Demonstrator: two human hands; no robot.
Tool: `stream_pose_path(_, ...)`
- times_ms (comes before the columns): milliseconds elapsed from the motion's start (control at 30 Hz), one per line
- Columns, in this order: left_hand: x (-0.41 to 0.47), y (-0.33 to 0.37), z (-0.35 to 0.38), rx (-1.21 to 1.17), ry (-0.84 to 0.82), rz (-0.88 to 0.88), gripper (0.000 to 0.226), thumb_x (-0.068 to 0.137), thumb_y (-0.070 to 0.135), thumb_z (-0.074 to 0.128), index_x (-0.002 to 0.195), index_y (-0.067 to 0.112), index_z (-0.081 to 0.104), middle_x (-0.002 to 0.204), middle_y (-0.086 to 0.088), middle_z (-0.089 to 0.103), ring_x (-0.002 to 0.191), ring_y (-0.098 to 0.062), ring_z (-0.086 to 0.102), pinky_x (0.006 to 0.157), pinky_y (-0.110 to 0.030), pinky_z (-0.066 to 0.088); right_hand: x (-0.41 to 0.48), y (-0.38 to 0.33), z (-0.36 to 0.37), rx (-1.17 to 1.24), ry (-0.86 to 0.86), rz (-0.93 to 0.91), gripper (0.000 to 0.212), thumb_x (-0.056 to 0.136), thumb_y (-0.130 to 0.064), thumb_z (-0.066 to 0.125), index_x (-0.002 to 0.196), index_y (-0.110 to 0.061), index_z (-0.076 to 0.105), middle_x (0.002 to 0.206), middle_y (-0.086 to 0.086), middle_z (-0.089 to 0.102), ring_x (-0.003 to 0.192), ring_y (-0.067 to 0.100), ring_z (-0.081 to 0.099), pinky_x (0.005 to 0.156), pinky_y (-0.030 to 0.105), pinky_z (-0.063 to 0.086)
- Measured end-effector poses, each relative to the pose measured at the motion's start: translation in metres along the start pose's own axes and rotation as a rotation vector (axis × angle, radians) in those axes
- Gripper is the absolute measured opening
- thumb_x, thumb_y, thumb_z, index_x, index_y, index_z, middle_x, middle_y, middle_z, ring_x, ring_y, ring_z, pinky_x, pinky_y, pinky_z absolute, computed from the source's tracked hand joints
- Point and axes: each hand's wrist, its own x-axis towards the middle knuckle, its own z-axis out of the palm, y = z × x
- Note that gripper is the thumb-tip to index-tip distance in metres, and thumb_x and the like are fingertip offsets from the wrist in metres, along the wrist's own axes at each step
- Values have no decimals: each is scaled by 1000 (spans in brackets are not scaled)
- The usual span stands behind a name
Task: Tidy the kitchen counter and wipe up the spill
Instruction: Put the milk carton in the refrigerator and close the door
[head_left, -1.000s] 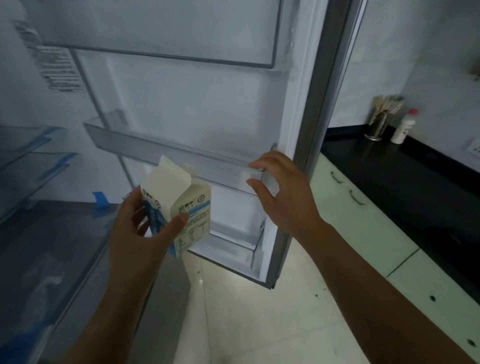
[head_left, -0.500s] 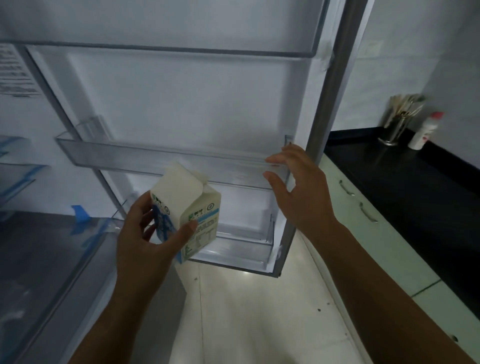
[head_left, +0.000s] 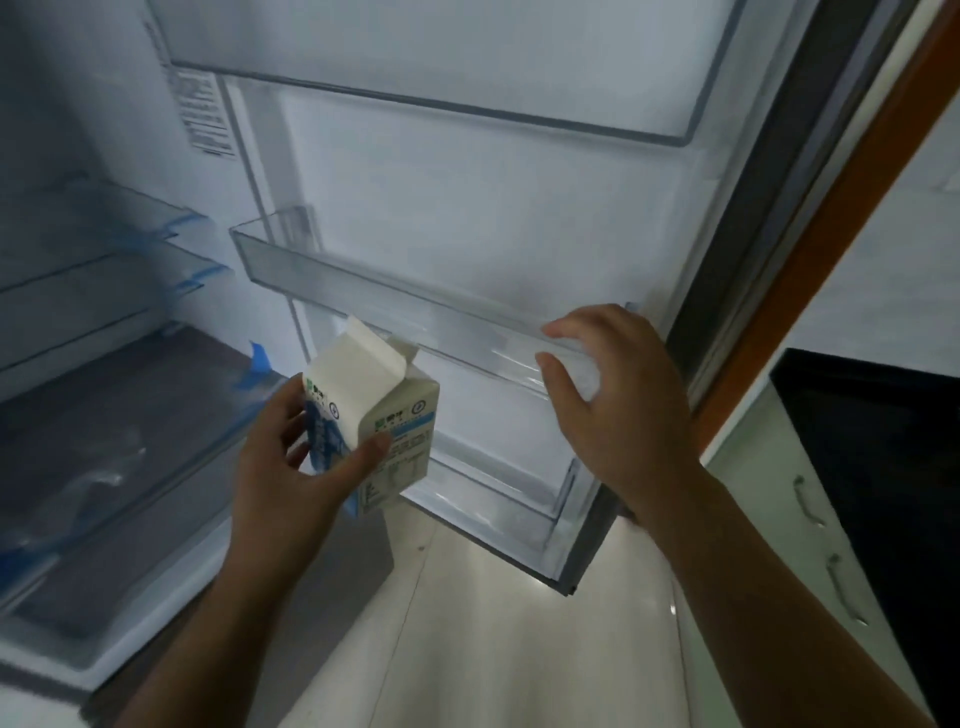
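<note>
Fridge door (head_left: 467, 197) standing open, door shelves bare. Left hand (head_left: 291, 462) clenched round milk carton (head_left: 374, 415), held upright just below and near the left part of the middle door shelf (head_left: 395, 291); carton not yet set down. Right hand (head_left: 618, 400) released, fingers spread, touching or just short of that shelf's right end; contact unclear. Judged mid-tidy: carton off the bench (head_left: 883, 467), stowing pending. Spill and wiping not visible; presumably still to do.
</note>
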Motion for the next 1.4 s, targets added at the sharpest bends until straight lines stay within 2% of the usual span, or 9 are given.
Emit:
stream_pose_path(167, -18, 8, -6, 37, 165, -18, 64, 56, 44, 66, 116, 36, 47, 107, 25, 55, 96, 15, 55, 77, -16, 44, 20, -17, 8, 130, -149, -192, 29, 88, -32, 58, 110, -14, 61, 107, 1, 64, 98, 10, 55, 74, 9, 38)
stream_pose_path(367, -31, 10, -55, 154, 392, -60, 79, 55, 43, 70, 128, 26, 46, 119, 12, 58, 105, -1, 57, 74, -16, 48, 34, -69, 60, 280, -357, -312, 44, 90, -46, 45, 121, -16, 53, 121, 1, 61, 107, 13, 56, 80, 8, 32)
stream_pose_path(467, -25, 11, -87, 203, 485, -68, 75, 55, 41, 69, 126, 27, 46, 111, 20, 55, 97, 10, 55, 64, -7, 46, 45, -99, 101, 367, -442, -366, 40, 92, -43, 46, 121, -16, 52, 121, 0, 60, 106, 11, 55, 76, 6, 33)
stream_pose_path(533, -15, 9, -114, 226, 548, -73, 75, 54, 42, 70, 123, 29, 47, 107, 25, 54, 92, 19, 53, 60, -3, 45, 57, -121, 131, 414, -492, -397, 42, 93, -42, 44, 124, -16, 50, 124, 0, 57, 112, 15, 53, 83, 18, 43)
stream_pose_path(733, 43, -1, -189, 271, 692, -52, 57, 55, 40, 71, 106, 39, 48, 101, 27, 55, 86, 21, 55, 59, -8, 47, 111, -190, 234, 464, -566, -450, 43, 93, -42, 43, 124, -13, 50, 125, 5, 56, 114, 21, 51, 88, 32, 43)
stream_pose_path(900, 102, -19, -250, 279, 772, -59, 73, 54, 44, 72, 121, 28, 48, 109, 22, 56, 97, 6, 54, 74, -23, 51, 160, -242, 317, 497, -597, -423, 41, 93, -36, 46, 123, -8, 52, 122, 12, 56, 112, 28, 51, 88, 37, 44)
stream_pose_path(1033, 145, -37, -289, 267, 855, -58, 65, 60, 33, 80, 118, 28, 51, 113, 12, 61, 104, -4, 57, 81, -30, 52, 188, -269, 369, 493, -622, -398, 43, 93, -36, 47, 126, -8, 50, 127, 12, 53, 116, 27, 47, 91, 37, 42)
stream_pose_path(1233, 197, -63, -325, 244, 981, -61, 67, 65, 27, 82, 124, 27, 49, 119, 11, 56, 105, -2, 54, 75, -17, 45, 214, -292, 429, 455, -690, -373, 47, 93, -39, 47, 128, -8, 48, 130, 13, 49, 116, 27, 46, 93, 37, 43)
stream_pose_path(1400, 227, -80, -344, 177, 1115, -86, 57, 67, 21, 82, 114, 32, 50, 98, 26, 52, 86, 13, 51, 65, -7, 44, 221, -300, 462, 388, -685, -375, 46, 92, -41, 49, 123, -7, 53, 126, 14, 53, 114, 30, 47, 91, 39, 42)
